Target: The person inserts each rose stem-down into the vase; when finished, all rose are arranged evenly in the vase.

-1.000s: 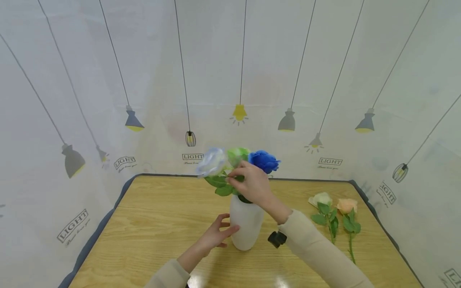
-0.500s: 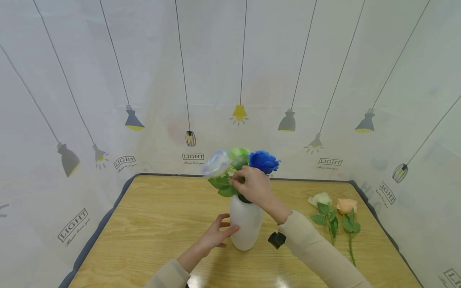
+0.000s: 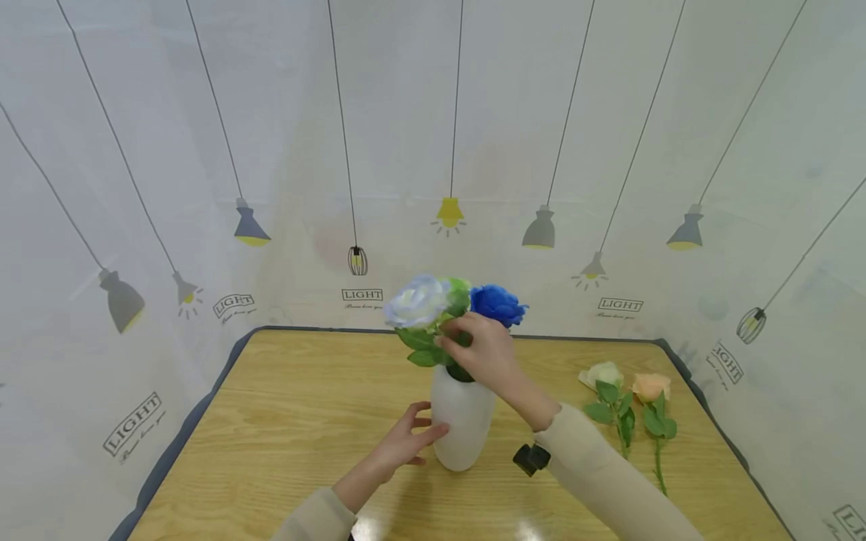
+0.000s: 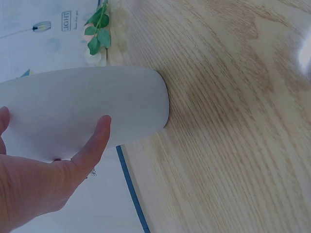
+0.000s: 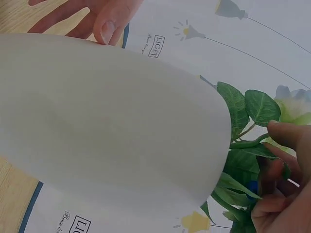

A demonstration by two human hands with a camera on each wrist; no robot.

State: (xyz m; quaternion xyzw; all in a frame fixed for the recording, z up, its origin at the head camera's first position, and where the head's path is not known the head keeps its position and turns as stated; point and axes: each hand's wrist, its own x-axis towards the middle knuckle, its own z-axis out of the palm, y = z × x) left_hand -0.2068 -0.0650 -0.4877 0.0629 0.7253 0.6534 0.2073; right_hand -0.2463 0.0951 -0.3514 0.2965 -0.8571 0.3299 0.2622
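A tall white vase (image 3: 461,421) stands upright on the wooden table, with leafy stems in its mouth. Beside its left side is my left hand (image 3: 404,442), fingers spread, with thumb and fingertips touching the wall. Above the rim, my right hand (image 3: 482,349) pinches the green stem (image 5: 250,143) of a pale blue-white rose (image 3: 418,302) between thumb and finger. That bloom leans left over its green leaves (image 3: 421,347). Behind it a green rose (image 3: 460,297) is partly covered, and a blue rose (image 3: 499,304) shows to the right. The lower stems are hidden inside the vase.
On the right of the table (image 3: 304,421) lie a cream rose (image 3: 604,376) and a peach rose (image 3: 652,388), both with leafy stems. A pale curtain printed with lamps surrounds the table at the back and sides.
The pale blue-white rose has shifted right and turned its face more toward me, covering more of the green rose. My right hand has moved slightly right; the left hand and vase stay put.
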